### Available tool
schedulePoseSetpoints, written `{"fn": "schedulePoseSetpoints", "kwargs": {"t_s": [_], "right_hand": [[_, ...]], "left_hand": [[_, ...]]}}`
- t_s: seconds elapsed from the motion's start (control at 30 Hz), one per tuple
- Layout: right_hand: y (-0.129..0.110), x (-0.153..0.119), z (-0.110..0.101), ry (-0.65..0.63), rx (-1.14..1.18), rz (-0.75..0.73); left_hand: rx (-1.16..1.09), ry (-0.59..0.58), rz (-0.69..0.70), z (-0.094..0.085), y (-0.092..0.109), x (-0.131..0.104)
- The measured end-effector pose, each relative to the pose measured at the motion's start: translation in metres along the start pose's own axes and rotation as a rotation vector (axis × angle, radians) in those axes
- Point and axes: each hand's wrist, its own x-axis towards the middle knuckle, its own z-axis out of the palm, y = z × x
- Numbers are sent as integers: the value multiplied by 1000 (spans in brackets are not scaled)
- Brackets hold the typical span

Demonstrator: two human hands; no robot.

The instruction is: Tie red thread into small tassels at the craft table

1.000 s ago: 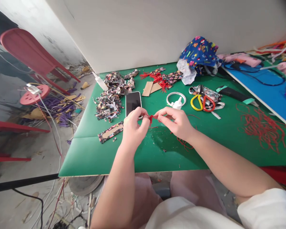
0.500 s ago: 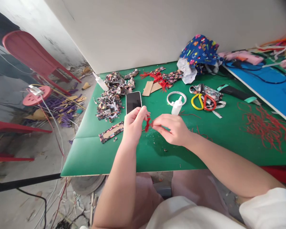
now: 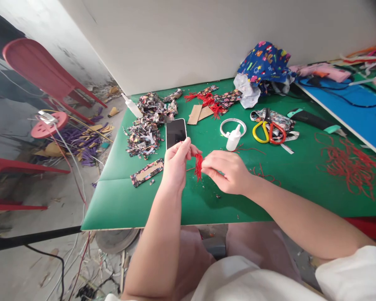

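Observation:
A small bundle of red cords hangs from the fingertips of my left hand, which is closed on its top end. My right hand is just right of the bundle, thumb and fingers pinched together at its strands. Behind my left hand lies a phone with a dark screen. A floral strip with a cardboard piece lies to the left. Beyond my right hand, a white squeeze bottle stands by a white ring.
On the green table are floral scraps, yellow-and-red scissors, a cutter, loose red cords, floral pieces with red tassels and blue printed cloth. A blue board is at right.
The red bundle hangs lower and its strands are more spread out and visible. My right hand has shifted slightly right. The view has moved a little.

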Motion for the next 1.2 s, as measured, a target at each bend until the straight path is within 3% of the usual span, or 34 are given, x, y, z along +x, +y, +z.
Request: {"fn": "schedulePoseSetpoints", "kwargs": {"t_s": [0.2, 0.3, 0.37, 0.57, 0.7, 0.87, 1.03, 1.2], "right_hand": [[16, 9, -1, 171, 1033, 818], [26, 10, 3, 323, 1243, 1102], [29, 10, 4, 336, 1284, 1150], [24, 8, 0, 224, 1240, 919], [16, 8, -3, 135, 979, 692], [5, 8, -7, 51, 708, 504], [-5, 7, -11, -26, 422, 341], [-12, 6, -10, -7, 143, 9]], "left_hand": [[190, 104, -79, -2, -10, 5], [229, 149, -150, -1, -14, 6], [216, 165, -145, 0, -14, 6], [169, 165, 4, -1, -10, 4], [145, 132, 147, 0, -4, -1], [53, 54, 169, 1, 3, -5], [150, 101, 210, 2, 3, -5], [223, 156, 304, 4, 0, -5]]}}
